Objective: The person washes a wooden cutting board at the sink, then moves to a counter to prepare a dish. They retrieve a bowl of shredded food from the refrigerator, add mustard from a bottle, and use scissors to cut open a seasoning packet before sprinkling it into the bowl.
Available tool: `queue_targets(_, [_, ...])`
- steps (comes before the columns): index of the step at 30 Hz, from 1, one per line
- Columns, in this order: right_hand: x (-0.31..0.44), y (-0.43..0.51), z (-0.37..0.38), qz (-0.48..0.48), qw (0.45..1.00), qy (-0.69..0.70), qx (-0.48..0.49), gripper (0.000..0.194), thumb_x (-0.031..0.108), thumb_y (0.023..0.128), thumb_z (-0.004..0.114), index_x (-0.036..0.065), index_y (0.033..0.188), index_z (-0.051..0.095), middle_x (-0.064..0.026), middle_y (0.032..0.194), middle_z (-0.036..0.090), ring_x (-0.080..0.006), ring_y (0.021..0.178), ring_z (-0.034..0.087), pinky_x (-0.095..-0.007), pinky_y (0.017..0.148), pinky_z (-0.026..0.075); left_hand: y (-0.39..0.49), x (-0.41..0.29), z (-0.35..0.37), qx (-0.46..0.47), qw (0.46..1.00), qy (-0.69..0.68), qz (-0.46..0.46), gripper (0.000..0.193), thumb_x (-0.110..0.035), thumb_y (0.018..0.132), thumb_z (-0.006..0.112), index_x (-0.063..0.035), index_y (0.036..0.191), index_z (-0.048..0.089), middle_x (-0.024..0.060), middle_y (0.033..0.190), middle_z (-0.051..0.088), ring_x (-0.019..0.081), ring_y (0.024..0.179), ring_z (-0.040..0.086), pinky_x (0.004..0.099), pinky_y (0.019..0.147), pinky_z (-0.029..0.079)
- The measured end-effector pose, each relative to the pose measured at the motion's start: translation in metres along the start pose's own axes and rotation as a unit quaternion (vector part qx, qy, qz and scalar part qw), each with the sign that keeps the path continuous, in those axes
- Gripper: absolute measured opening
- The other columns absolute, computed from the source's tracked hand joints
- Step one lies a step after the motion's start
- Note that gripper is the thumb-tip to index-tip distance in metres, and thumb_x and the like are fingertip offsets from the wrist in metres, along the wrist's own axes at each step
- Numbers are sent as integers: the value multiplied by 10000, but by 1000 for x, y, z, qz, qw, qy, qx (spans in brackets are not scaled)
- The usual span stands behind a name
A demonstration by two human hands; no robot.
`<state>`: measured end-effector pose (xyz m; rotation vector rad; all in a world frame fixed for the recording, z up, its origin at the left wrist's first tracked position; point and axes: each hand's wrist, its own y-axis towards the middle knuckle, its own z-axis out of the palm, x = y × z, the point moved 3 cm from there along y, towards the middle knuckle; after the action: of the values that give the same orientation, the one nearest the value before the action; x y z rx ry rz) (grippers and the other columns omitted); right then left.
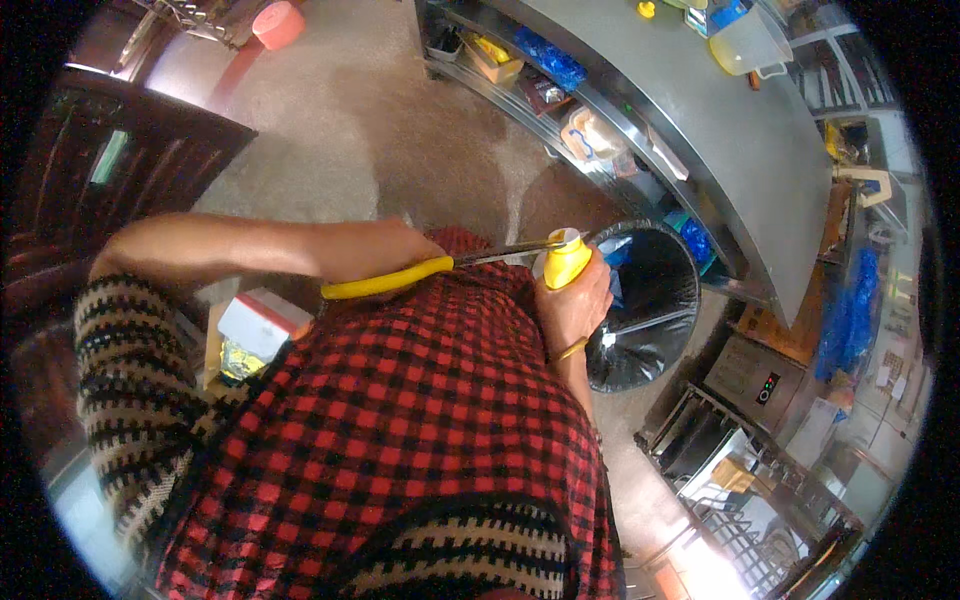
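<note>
My left hand (409,236) grips the yellow handle of a long, narrow metal-bladed tool (390,277), which looks like a knife; its fingers are mostly hidden. The blade points right, and its tip meets the pale top of a yellow plastic bottle (568,262). My right hand (581,300), with a yellowish band at the wrist, is closed round that bottle and holds it upright. Both hands are in front of my red and black checked apron (420,382). Just right of the right hand stands a bin lined with a black bag (652,307).
A steel table (675,90) with a loaded lower shelf curves along the upper right. An open white box (262,319) lies by my left side. A pink roll (278,25) is on the floor, and a metal rack (735,480) stands at lower right.
</note>
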<state>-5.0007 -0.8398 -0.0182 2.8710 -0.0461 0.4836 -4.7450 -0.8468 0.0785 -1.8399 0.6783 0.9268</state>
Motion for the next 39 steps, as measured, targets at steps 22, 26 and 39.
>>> queue_targets(22, [-163,289,7,148,704,677,153,695,144,706,726,12,1311,412,-88,1044,574,-205,952,594,-343,850,484,433,45,-333,-498,838,222,-23,422,-349,794,599,-120,1148,580,187,1068,605,364,979,583,461,865,459])
queue_targets(26, [-178,342,9,138,678,677,250,743,165,659,711,-9,1311,402,-105,1103,559,-238,991,592,-369,890,475,470,18,-369,-353,830,423,-91,384,-316,757,641,-88,1066,619,172,1056,615,335,940,599,445,862,463])
queue_targets(39, [-114,416,33,80,578,703,407,525,70,721,716,26,1188,480,-29,1007,575,-118,886,558,-274,796,485,357,-147,-372,-100,841,489,210,125,-157,782,604,-59,853,577,113,942,602,281,903,609,395,791,502])
